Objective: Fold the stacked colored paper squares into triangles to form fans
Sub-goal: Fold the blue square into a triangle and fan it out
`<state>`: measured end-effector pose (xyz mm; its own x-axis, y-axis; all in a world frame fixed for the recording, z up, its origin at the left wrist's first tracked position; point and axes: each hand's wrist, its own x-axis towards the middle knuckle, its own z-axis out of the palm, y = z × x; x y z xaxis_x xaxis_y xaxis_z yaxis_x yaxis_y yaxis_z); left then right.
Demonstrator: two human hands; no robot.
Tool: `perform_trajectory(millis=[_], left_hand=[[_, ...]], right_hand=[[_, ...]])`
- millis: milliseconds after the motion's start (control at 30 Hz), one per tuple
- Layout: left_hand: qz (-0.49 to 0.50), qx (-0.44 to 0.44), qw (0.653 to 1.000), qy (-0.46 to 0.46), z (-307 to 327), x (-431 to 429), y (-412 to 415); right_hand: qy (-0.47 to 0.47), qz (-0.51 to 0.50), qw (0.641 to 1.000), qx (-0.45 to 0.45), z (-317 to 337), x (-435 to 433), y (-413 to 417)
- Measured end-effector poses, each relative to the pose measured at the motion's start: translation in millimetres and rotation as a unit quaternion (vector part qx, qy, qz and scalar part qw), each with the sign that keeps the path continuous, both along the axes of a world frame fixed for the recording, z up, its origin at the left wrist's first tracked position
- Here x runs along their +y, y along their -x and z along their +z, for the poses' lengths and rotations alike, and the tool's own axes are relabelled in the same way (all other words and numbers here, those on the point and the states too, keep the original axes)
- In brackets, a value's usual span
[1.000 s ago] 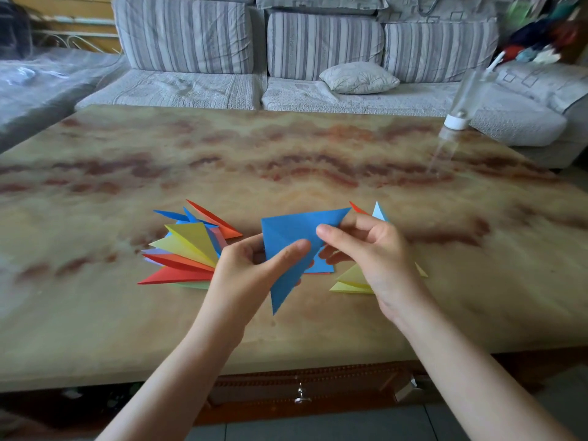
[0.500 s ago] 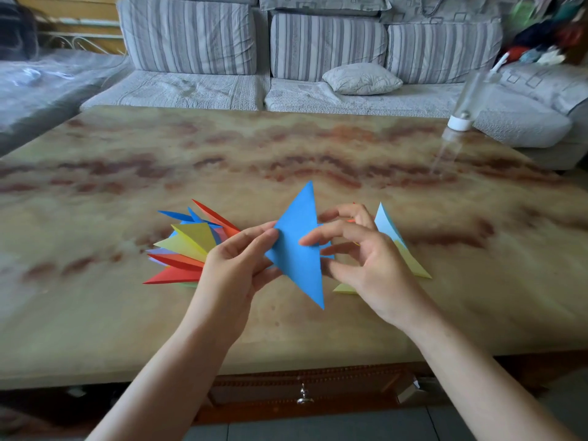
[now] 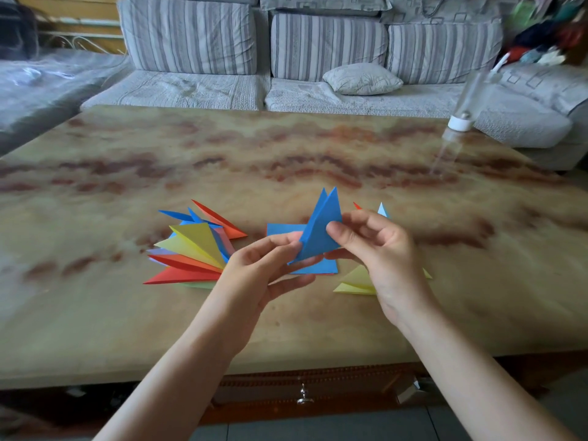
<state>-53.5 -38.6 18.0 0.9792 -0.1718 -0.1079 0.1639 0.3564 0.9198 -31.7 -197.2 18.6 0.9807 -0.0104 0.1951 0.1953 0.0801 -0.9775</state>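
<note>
Blue paper triangle (image 3: pixel 318 232) is up in the air above the surface (image 3: pixel 286 148), just over the stack of squares (image 3: pixel 278 230), with its two pointed flaps not quite closed. My left hand (image 3: pixel 261 265) pinches its lower corner between thumb and fingers (image 3: pixel 283 244). My right hand (image 3: pixel 378 249) pinches the right edge, its other fingers loosely curled. I judge the sheet to be very light and thin, floppy away from the crease and easily creased wrongly. The best hold, I think, is along the folded edge near the corners, with gentle pressure. A finished fan (image 3: pixel 194 246) lies to the left.
</note>
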Motion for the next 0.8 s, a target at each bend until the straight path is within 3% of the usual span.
perform_trajectory(millis=[200, 500, 800], left_hand=[[0.058, -0.049, 0.993, -0.094, 2, -5, 0], [0.124, -0.112, 0.984, -0.055, 7, -1, 0], [0.146, -0.118, 0.982, -0.024, 6, -8, 5]], right_hand=[[-0.004, 0.024, 1.0, -0.004, 4, -2, 1], [0.073, 0.092, 0.993, -0.012, 6, 2, 8], [0.037, 0.053, 0.998, 0.028, 3, 8, 8]])
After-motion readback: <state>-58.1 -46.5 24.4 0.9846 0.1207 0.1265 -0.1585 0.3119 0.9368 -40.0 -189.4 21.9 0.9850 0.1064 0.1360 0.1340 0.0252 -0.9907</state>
